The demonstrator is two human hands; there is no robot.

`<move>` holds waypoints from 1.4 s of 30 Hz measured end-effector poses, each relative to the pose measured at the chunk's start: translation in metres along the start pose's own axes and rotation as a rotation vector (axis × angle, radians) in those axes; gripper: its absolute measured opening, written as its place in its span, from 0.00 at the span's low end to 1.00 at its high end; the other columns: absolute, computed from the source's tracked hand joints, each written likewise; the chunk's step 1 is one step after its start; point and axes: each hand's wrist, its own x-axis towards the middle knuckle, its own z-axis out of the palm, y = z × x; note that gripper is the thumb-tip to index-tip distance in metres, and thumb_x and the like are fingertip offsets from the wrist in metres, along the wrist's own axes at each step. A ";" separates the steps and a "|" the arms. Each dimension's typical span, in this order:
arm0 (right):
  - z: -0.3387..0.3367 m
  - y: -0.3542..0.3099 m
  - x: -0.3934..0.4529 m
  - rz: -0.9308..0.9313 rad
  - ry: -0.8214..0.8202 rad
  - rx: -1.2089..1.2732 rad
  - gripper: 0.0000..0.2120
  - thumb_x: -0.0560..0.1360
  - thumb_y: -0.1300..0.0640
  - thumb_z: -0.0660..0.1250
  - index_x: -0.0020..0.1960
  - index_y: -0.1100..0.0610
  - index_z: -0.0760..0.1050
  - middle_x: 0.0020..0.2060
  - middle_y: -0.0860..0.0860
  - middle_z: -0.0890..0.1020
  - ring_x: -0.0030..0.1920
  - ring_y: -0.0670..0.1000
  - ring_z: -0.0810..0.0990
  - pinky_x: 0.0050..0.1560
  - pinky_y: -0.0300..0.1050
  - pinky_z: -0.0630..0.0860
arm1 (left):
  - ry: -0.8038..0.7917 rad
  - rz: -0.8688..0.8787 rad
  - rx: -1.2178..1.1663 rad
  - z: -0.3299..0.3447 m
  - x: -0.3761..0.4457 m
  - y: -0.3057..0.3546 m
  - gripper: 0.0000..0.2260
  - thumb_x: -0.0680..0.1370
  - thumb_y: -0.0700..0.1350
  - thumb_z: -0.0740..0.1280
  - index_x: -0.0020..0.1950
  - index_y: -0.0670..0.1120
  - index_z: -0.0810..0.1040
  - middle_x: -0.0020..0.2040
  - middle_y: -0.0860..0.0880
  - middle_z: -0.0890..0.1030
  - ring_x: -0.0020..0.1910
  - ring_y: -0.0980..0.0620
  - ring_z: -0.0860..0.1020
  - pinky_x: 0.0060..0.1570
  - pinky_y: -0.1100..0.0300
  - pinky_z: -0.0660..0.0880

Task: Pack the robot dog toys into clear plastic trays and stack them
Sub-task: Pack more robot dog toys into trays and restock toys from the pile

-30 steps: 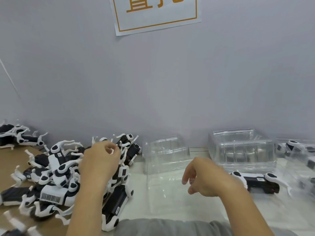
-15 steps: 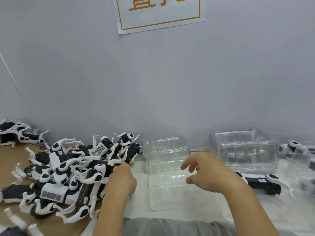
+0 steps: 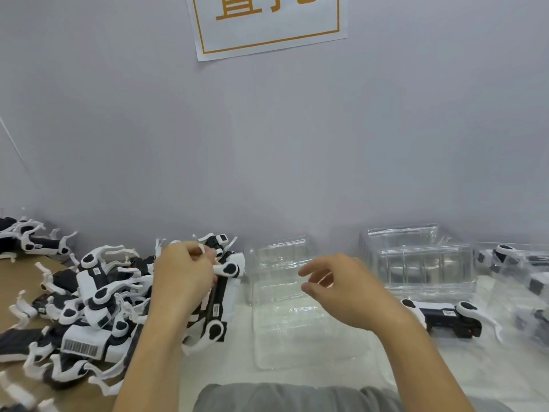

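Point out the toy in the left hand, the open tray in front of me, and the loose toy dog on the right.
held robot dog toy (image 3: pixel 218 304): head view, on its black body below the left hand.
open clear tray (image 3: pixel 297 337): head view, on its bare floor.
loose robot dog toy (image 3: pixel 445 318): head view, on its black body.

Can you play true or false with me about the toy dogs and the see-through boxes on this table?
1. The left hand grips a toy dog. True.
2. The right hand holds a toy dog. False: it holds nothing and hovers above the open clear tray.
3. The big pile of toy dogs lies left of the open tray. True.
4. The open tray already has a dog in it. False: it looks empty.
5. One toy dog lies alone in front of the stack of clear trays. True.
6. The sign on the wall has a green border. False: the border is orange.
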 end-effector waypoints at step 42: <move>0.006 0.013 0.009 -0.066 0.415 -0.045 0.15 0.75 0.55 0.71 0.60 0.46 0.75 0.49 0.41 0.75 0.54 0.50 0.72 0.58 0.53 0.72 | -0.245 0.020 -0.351 0.074 -0.015 -0.029 0.06 0.81 0.43 0.67 0.56 0.49 0.81 0.54 0.54 0.84 0.58 0.56 0.80 0.60 0.58 0.74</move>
